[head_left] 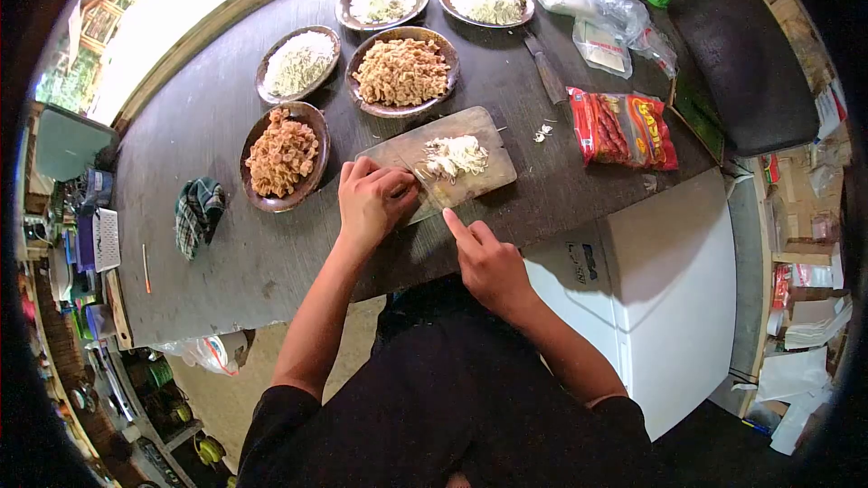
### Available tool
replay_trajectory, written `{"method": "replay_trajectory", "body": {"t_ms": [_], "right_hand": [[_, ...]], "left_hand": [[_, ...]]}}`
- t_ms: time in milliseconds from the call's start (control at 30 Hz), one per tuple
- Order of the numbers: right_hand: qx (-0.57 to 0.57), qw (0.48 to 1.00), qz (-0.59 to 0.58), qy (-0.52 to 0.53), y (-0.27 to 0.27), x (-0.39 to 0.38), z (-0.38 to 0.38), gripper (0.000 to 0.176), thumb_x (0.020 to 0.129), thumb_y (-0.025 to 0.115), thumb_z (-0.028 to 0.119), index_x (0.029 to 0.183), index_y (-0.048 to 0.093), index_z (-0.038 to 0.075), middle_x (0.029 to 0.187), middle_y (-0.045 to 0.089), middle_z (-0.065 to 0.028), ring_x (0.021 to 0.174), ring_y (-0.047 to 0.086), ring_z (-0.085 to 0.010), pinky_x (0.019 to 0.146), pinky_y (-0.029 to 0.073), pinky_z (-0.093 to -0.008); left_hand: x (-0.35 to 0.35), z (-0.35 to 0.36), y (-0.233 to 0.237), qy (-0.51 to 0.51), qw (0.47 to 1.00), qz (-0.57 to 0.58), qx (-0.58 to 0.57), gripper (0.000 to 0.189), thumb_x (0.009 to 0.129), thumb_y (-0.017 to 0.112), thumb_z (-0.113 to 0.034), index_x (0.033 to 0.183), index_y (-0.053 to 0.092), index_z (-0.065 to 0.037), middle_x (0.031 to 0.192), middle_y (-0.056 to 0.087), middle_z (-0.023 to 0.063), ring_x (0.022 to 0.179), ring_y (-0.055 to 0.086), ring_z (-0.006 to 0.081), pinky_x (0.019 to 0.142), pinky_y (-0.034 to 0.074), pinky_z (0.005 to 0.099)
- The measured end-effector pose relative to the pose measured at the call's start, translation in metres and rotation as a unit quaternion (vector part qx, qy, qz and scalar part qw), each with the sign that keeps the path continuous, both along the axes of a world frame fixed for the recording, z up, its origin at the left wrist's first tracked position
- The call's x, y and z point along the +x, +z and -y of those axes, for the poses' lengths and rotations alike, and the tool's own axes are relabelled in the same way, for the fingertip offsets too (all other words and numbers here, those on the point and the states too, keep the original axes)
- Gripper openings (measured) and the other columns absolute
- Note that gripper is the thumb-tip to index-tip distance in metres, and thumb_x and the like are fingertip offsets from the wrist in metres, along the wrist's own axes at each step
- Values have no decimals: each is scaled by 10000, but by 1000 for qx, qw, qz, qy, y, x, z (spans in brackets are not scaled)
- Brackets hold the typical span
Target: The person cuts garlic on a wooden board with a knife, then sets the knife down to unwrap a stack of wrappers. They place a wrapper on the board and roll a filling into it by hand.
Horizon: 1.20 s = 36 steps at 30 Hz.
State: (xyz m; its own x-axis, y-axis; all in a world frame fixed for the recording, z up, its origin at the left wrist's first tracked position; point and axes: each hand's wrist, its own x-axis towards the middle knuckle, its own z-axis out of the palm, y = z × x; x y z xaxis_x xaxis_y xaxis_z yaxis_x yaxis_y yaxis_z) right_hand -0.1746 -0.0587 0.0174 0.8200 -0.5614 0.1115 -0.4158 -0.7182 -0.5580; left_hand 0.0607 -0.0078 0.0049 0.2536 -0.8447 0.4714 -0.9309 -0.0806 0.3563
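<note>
A wooden cutting board point(493, 176) lies near the front edge of the dark table, with a pile of pale chopped shreds point(455, 157) on it. My left hand point(372, 201) rests at the board's left end with its fingers curled down; whatever is under the fingertips is hidden. My right hand point(491, 264) is closed around a knife point(431, 188), index finger stretched along its top. The thin blade lies over the board, close to my left fingers, and the handle is hidden in my palm.
Beyond the board stand bowls of brown crispy pieces point(402, 72) and plates of pale shreds point(297, 63). A second knife point(546, 72), a red sausage packet point(622, 129) and a plastic bag point(592, 0) lie rightward. A checked cloth point(199, 215) is leftward; a black chair point(746, 63) stands right.
</note>
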Motion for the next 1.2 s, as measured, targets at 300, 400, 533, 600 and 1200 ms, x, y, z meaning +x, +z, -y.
{"method": "replay_trajectory", "body": {"t_ms": [300,400,533,600,1200], "right_hand": [[-14,1000,18,-7,-2,13,8,548,961,595,65,1502,512,86,910,581,-138,681,652,-363,590,546,-454],[-7,1000,22,-11,-1,6,3,566,955,591,74,1514,500,98,914,573,-139,667,656,-365,583,555,-456],[22,999,31,3,5,-3,-1,582,946,592,84,1519,494,102,917,566,-134,649,655,-369,582,567,-466],[25,999,33,3,1,-3,0,589,944,592,82,1523,487,103,921,565,-137,648,654,-369,584,567,-467],[-8,999,38,-6,-1,0,10,597,946,587,92,1533,475,108,925,570,-141,656,657,-366,573,565,-454]], "left_hand": [[-2,1,1,7,1000,4,-2,115,720,849,-211,814,785,-197,864,775,-80,788,593,152,793,423,319],[0,1,-1,3,1000,4,-14,131,694,863,-189,788,771,-195,875,778,-84,759,583,155,780,411,319],[-1,0,1,5,1000,2,5,137,684,870,-215,776,770,-193,855,774,-80,760,585,157,779,411,325],[-1,0,1,9,1000,4,13,120,708,847,-224,789,764,-194,825,760,-79,787,592,159,804,419,332],[-2,-1,1,4,1000,8,-11,123,726,846,-230,829,786,-201,874,775,-97,796,597,144,796,417,322]]}}
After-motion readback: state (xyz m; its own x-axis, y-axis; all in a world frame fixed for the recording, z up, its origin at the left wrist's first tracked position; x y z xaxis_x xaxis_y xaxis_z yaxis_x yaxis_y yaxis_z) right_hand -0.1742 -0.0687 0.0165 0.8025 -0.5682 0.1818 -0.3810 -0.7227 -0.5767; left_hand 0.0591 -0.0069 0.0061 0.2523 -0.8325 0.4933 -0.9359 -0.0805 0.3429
